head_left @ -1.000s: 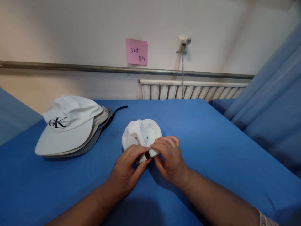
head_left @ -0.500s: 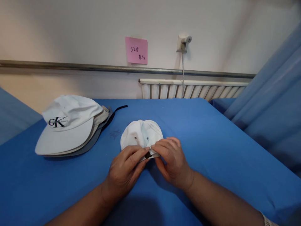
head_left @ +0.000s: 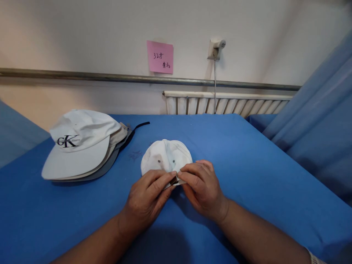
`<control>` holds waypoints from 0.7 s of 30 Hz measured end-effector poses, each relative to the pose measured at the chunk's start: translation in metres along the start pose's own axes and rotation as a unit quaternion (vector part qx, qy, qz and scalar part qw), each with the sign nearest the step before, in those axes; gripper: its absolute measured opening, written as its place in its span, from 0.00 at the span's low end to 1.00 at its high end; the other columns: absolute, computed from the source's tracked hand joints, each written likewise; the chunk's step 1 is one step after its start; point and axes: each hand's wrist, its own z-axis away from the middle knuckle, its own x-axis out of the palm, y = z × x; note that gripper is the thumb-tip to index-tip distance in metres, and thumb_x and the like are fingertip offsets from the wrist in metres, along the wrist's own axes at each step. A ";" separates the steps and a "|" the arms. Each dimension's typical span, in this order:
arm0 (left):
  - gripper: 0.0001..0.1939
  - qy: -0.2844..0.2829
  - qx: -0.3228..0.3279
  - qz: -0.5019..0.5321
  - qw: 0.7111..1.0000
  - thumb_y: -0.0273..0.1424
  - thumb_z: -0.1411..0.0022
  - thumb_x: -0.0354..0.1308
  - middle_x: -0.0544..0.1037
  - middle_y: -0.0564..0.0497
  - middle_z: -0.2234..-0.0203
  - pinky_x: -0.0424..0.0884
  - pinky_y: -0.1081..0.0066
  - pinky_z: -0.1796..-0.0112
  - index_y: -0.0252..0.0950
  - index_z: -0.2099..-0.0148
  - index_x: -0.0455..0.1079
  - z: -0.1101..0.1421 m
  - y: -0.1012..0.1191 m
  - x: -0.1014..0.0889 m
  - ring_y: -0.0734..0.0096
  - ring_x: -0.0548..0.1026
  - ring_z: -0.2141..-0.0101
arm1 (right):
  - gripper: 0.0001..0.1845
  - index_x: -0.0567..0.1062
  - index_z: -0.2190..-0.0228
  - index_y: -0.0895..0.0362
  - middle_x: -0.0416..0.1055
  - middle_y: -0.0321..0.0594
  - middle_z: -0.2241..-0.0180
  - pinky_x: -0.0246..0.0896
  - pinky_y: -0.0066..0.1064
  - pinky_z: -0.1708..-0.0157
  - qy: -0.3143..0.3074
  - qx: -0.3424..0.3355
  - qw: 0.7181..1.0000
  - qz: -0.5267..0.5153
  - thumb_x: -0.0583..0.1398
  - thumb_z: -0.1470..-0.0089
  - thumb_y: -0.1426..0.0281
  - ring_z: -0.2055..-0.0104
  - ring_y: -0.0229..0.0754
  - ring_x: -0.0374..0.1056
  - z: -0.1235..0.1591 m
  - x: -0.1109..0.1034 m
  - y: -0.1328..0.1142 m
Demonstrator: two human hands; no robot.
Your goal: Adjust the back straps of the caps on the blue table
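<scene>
A white cap [head_left: 156,156] rests on the blue-covered table with its back side toward me. My left hand [head_left: 147,194] pinches the left part of its rear strap, thumb below and fingers on top. From the other side, my right hand [head_left: 202,189] grips the strap near the same spot. Between my fingertips shows a small dark buckle [head_left: 173,180], partly covered by them. The cap's brim is out of sight.
Several stacked caps lie at the left, a white cap with black letters [head_left: 79,141] on top. The blue table [head_left: 233,157] meets a wall with a metal rail [head_left: 123,77], a radiator [head_left: 192,104] and a socket [head_left: 215,49]. A blue curtain [head_left: 316,99] hangs at right.
My right fingers have shifted slightly at the strap, and a bit more of the dark buckle shows. The cap and my left hand stay almost in place.
</scene>
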 end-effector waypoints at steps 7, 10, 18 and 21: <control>0.20 -0.013 0.016 -0.008 1.000 0.24 0.32 0.56 0.77 0.47 0.62 0.76 0.70 0.62 0.38 0.39 0.67 0.000 -0.001 0.000 0.69 0.77 0.63 | 0.10 0.71 0.56 0.52 0.77 0.40 0.58 0.59 0.42 0.49 -0.001 0.002 1.000 0.009 0.57 0.38 0.76 0.58 0.41 0.73 0.001 -0.001 -0.001; 0.20 -0.019 0.017 -0.013 1.000 0.23 0.32 0.56 0.77 0.47 0.61 0.76 0.70 0.61 0.37 0.39 0.67 0.000 -0.002 0.000 0.69 0.77 0.63 | 0.11 0.70 0.54 0.53 0.77 0.41 0.58 0.59 0.42 0.48 -0.009 0.010 1.000 -0.003 0.58 0.39 0.76 0.57 0.42 0.73 0.001 -0.001 0.000; 0.20 -0.027 0.031 -0.051 0.998 0.24 0.33 0.57 0.78 0.46 0.61 0.75 0.68 0.60 0.37 0.40 0.68 0.002 -0.006 -0.002 0.67 0.77 0.62 | 0.13 0.68 0.52 0.55 0.77 0.42 0.58 0.59 0.43 0.47 -0.009 0.014 1.000 -0.004 0.58 0.38 0.76 0.56 0.42 0.73 0.003 -0.001 0.000; 0.20 -0.023 0.047 -0.059 0.997 0.24 0.33 0.58 0.79 0.46 0.62 0.75 0.68 0.62 0.36 0.40 0.69 0.001 -0.007 -0.003 0.67 0.77 0.64 | 0.13 0.68 0.52 0.54 0.77 0.43 0.57 0.59 0.44 0.47 -0.012 0.015 1.000 -0.012 0.57 0.38 0.75 0.55 0.42 0.73 0.003 -0.002 0.001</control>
